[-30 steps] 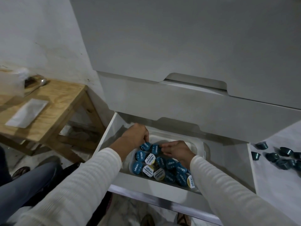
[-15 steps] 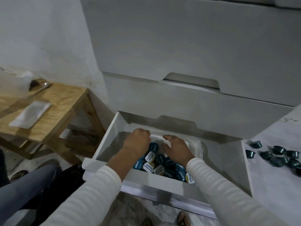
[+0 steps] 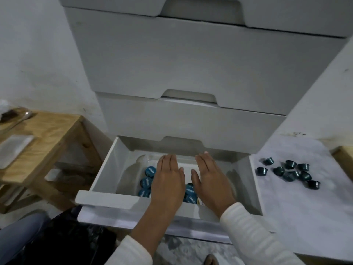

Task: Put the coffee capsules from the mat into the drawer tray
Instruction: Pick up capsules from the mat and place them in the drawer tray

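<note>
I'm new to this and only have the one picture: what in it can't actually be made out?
Head view only:
- Middle of the tray: covered by the left hand and right hand, so its capsules can't be counted.
- Capsule lid print: too small and blurred.
- Mat capsules: overlapping, count uncertain.
- Spoon-like object on the wooden table: blurred, cut off by the left edge.

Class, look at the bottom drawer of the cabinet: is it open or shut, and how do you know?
Open. The bottom drawer juts out from the cabinet, exposing the tray and capsules inside.

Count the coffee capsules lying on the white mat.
9 capsules, all on the mat right of the open drawer: two apart at left, seven clustered, where another may hide.
</note>
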The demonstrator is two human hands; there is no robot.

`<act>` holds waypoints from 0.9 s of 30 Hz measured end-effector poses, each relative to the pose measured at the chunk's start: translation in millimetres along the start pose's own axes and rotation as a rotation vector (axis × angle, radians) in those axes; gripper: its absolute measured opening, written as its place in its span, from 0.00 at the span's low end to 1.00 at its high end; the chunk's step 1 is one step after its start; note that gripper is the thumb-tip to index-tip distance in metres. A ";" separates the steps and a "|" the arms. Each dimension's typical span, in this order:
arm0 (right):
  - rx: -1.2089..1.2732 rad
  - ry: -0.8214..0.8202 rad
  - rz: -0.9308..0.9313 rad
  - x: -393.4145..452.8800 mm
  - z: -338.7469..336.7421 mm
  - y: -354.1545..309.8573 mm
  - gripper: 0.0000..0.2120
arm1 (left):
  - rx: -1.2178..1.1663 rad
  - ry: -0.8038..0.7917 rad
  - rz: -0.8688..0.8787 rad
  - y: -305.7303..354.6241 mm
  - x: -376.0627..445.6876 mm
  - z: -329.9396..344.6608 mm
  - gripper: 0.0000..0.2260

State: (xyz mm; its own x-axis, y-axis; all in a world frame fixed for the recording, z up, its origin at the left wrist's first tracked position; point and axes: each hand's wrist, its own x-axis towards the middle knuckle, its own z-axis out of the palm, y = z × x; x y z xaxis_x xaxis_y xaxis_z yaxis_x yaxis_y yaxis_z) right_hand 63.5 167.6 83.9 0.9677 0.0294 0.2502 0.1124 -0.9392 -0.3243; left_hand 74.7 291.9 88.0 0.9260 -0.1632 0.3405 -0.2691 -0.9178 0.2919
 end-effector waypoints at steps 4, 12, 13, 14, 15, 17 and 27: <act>-0.027 0.055 0.059 -12.9 -16.9 24.2 0.27 | -0.019 0.055 0.046 32.6 1.9 8.3 0.15; -0.039 0.172 0.148 -35.8 -64.6 109.5 0.23 | -0.170 -0.016 0.131 133.3 11.1 38.5 0.16; -0.041 0.174 0.154 -39.1 -69.3 123.4 0.23 | -0.175 -0.013 0.140 147.8 11.7 44.0 0.16; -0.039 0.171 0.160 -42.3 -73.7 138.4 0.22 | -0.203 -0.053 0.146 164.1 11.6 47.9 0.18; -0.037 0.169 0.165 -45.6 -77.4 153.9 0.22 | -0.239 -0.092 0.144 180.9 11.3 51.9 0.18; -0.035 0.161 0.186 -51.8 -82.1 186.2 0.20 | -0.290 -0.143 0.123 211.3 10.9 63.3 0.18; 0.034 0.015 0.268 -59.6 -70.6 320.7 0.17 | -0.306 -0.278 -0.061 296.3 13.2 138.0 0.19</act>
State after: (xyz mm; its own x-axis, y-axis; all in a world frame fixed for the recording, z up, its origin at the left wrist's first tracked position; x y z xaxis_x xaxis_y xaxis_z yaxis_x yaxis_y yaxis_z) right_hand 25.9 -159.5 29.4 0.9605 -0.2240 0.1648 -0.1396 -0.9009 -0.4110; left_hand 43.8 -32.2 55.6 0.9677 -0.2416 0.0727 -0.2390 -0.7858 0.5704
